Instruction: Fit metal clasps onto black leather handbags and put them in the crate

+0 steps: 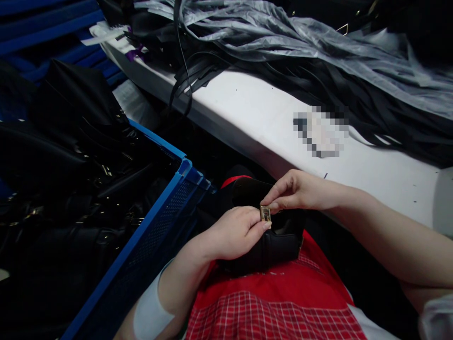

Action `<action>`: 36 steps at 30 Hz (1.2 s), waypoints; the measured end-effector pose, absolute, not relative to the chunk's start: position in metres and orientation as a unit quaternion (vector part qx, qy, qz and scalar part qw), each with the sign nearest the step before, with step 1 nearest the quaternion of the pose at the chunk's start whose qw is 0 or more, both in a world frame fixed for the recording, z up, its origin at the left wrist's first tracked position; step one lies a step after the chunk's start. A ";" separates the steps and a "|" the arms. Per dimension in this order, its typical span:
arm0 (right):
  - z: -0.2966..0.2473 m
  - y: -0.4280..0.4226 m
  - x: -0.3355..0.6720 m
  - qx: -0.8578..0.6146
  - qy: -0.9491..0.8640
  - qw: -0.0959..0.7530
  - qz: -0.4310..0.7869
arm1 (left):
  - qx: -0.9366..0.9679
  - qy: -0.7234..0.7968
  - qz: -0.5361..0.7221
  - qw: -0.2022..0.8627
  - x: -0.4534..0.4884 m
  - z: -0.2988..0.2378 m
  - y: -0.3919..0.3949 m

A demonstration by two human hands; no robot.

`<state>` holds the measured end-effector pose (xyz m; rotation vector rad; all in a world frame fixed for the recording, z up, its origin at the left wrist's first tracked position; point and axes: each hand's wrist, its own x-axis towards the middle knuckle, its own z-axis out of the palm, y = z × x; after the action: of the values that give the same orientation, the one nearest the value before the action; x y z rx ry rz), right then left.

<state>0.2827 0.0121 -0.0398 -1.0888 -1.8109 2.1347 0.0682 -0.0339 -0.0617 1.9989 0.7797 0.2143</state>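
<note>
Left hand [237,231] and right hand [300,191] meet near the middle of the frame, fingertips closed on one small gold metal piece [265,213]: left thumb at its lower edge, right finger and thumb at its top. It sits just above a black leather-like item [279,248] in the lap, over the red apron [247,283]; whether the two are joined is hidden. With so little surface to grip, the piece could twist or slip if one hand eases off or the two push unevenly. If loose, it could drop among the dark folds or into the shadow between the blue crate [186,166], left of centre, and the white table [233,108], and be hard to find. A thumbnail pressed against the shiny face could scratch it.
</note>
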 end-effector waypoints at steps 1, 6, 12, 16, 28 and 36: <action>-0.039 0.013 0.283 -0.364 -0.602 0.060 0.708 | 0.819 0.319 0.085 0.468 0.069 -0.062 -0.035; -0.042 0.011 0.283 -0.382 -0.602 0.041 0.699 | 0.830 0.328 0.068 0.446 0.075 -0.066 -0.039; -0.052 0.005 0.284 -0.410 -0.586 0.041 0.698 | 0.830 0.326 0.047 0.449 0.079 -0.067 -0.041; -0.055 0.002 0.283 -0.423 -0.566 0.047 0.706 | 0.830 0.339 0.038 0.441 0.083 -0.069 -0.043; -0.055 0.006 0.296 -0.372 -0.563 0.062 0.736 | 0.837 0.341 0.036 0.427 0.086 -0.068 -0.040; -0.053 0.002 0.284 -0.416 -0.554 0.042 0.720 | 0.847 0.367 0.016 0.385 0.090 -0.068 -0.048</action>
<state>0.2844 0.0022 -0.0534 -1.2714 -1.6961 2.2026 0.0903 -0.0478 -0.0680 2.1566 0.9355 0.0420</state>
